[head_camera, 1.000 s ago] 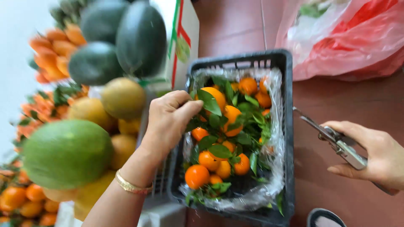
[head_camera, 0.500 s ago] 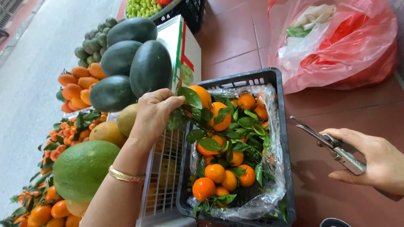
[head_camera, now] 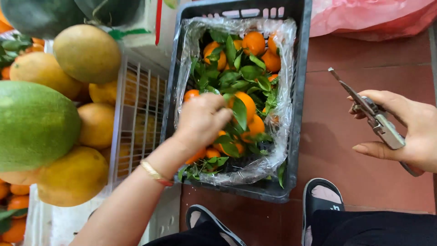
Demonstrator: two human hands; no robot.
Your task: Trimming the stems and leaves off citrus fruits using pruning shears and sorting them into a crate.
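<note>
We are looking down into a black plastic crate [head_camera: 298,91] lined with a clear plastic sheet [head_camera: 282,68] and holding small oranges [head_camera: 253,42] mixed with green leaves [head_camera: 227,77]. Our left hand [head_camera: 202,119] is reaching into the crate's middle, its fingers curling closed on a leafy orange [head_camera: 246,105] near the top of the pile; that fruit is sitting inside the liner, toward the crate's centre. Our right hand [head_camera: 403,125] is hovering outside the crate to its right, over the red tiled floor [head_camera: 332,136], its fingers wrapping shut around the handles of metal shears [head_camera: 371,114] whose blades are pointing up and left, well apart from the crate wall. Just left of the crate a white wire basket [head_camera: 136,109] is standing, crowded by large yellow pomelos [head_camera: 86,52] and a big green one [head_camera: 34,125]. A pink plastic bag [head_camera: 373,18] is lying past the crate's far right corner. Our sandalled feet [head_camera: 323,196] are touching the crate's near edge, and open floor is lying between crate and right hand.
</note>
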